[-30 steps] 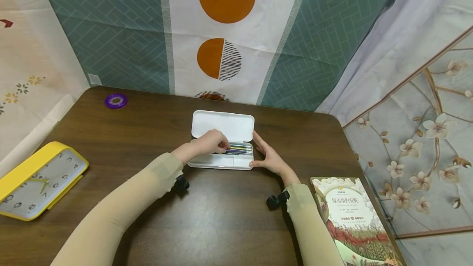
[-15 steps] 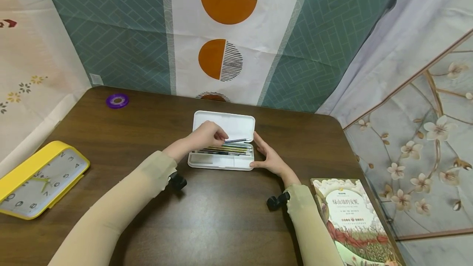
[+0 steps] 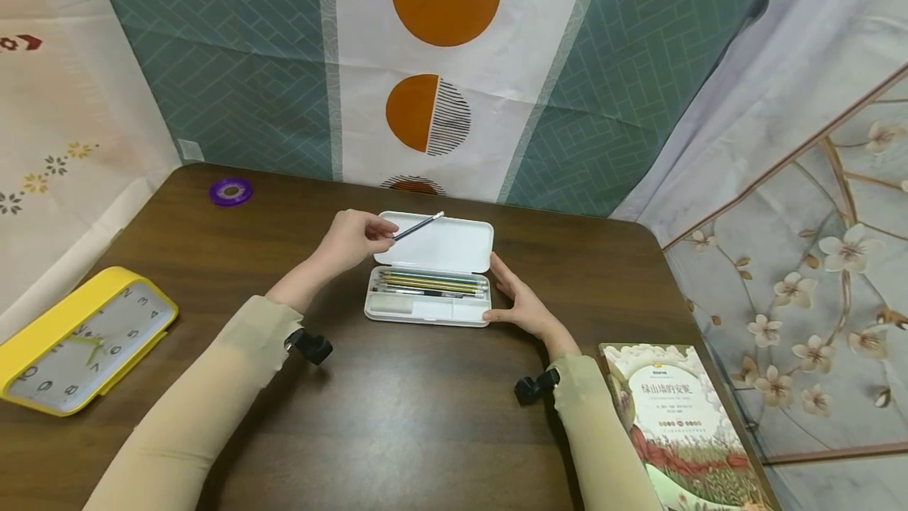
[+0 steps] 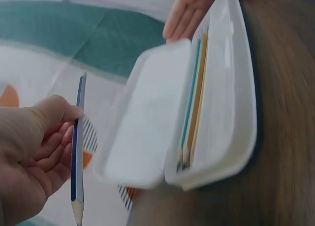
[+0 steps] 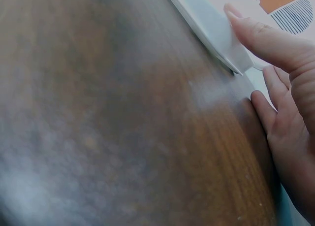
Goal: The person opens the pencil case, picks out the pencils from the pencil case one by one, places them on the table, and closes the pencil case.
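Left hand (image 3: 351, 239) pinches blue pencil (image 3: 418, 226) above open lid (image 3: 454, 247), covering part of lid's left edge. White case (image 3: 468, 312) lies centre, more pencils (image 3: 434, 282) inside; lid at twelve o'clock. Right hand (image 3: 522, 303), thumb and fingers spread, touches case at three. Around case: purple ring (image 3: 217, 194) at ten, yellow clock (image 3: 88, 341) at nine, book (image 3: 670, 416) at four.

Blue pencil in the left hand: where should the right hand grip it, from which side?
Likely the blue pencil, just short of its white end, with the right hand coming from the right. In the head view that slim stretch slants up and right, clear of the left hand; the sharpened tip points the opposite way.
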`<action>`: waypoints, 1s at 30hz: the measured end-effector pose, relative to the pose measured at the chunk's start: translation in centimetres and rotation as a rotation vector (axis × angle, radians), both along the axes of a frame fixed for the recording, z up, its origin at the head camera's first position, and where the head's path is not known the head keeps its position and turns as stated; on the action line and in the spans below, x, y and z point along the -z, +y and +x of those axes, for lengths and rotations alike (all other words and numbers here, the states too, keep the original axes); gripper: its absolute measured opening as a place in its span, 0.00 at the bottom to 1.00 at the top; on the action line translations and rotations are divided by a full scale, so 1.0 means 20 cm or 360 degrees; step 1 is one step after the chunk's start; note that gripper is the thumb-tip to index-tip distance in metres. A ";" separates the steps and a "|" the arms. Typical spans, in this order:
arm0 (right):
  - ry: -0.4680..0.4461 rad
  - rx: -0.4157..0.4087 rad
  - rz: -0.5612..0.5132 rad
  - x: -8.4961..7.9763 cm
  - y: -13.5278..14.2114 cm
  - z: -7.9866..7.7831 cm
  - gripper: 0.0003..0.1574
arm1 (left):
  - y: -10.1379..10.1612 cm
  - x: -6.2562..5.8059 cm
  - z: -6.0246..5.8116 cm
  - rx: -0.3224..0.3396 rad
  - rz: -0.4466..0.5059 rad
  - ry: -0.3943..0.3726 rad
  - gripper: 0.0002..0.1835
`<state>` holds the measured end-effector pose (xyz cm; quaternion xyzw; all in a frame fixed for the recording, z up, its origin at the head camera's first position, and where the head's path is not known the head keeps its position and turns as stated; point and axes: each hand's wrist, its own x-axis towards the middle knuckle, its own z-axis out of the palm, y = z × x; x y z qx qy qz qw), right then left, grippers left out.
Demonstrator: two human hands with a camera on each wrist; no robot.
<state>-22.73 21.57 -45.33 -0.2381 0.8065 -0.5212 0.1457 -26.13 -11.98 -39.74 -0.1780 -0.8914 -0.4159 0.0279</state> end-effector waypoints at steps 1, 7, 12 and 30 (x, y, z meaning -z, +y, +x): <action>0.0002 0.0001 0.0002 0.00 0.00 0.00 0.66 | -0.02 0.01 0.00 -0.0038 0.0004 0.0000 0.11; -0.0016 0.0008 -0.0002 0.00 0.01 0.00 0.67 | -0.17 0.06 -0.01 -0.0244 0.0050 0.0006 0.11; -0.0018 0.0003 -0.0010 -0.01 0.01 0.00 0.67 | -0.28 0.12 -0.01 -0.0355 0.0013 -0.0037 0.11; 0.0037 0.0011 -0.0028 0.16 0.05 -0.08 0.69 | -0.32 0.30 -0.02 -0.0334 -0.0169 -0.0210 0.13</action>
